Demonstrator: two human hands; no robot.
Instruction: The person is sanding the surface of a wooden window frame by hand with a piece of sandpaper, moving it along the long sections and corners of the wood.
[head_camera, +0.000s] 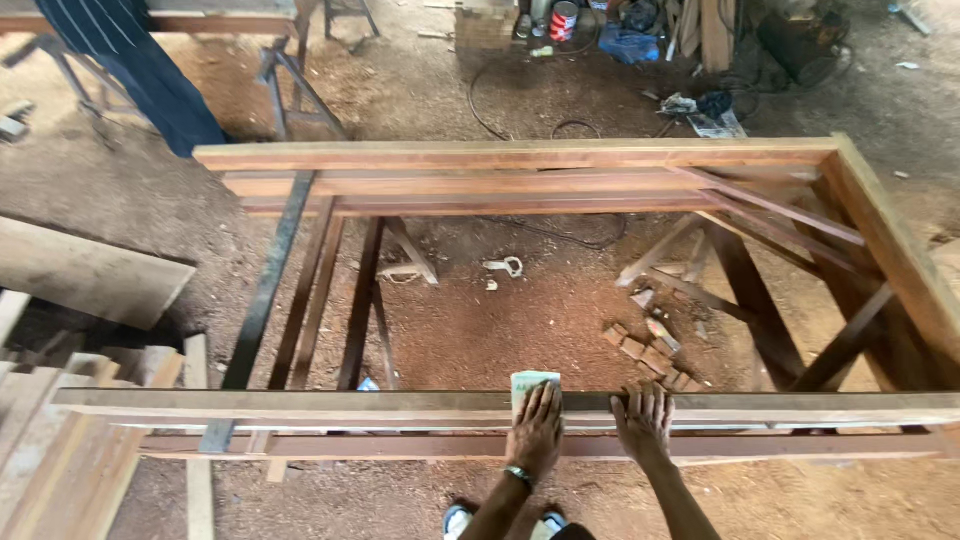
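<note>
A large wooden frame lies flat on trestles, and its near rail (300, 405) runs across the lower view. My left hand (535, 432) presses flat on a pale green folded sheet of sandpaper (530, 380) that lies on this rail. My right hand (642, 424) rests flat on the same rail just to the right, fingers spread, with nothing in it. The frame's far rail (500, 155) and right side (900, 250) enclose an open middle.
Wooden offcuts (650, 345) and a small metal piece (505, 266) lie on the sawdust floor inside the frame. Planks (80, 275) are stacked at the left. A metal trestle (265, 290) supports the frame. Cans, cables and tools sit at the far wall. My feet (500, 522) show below.
</note>
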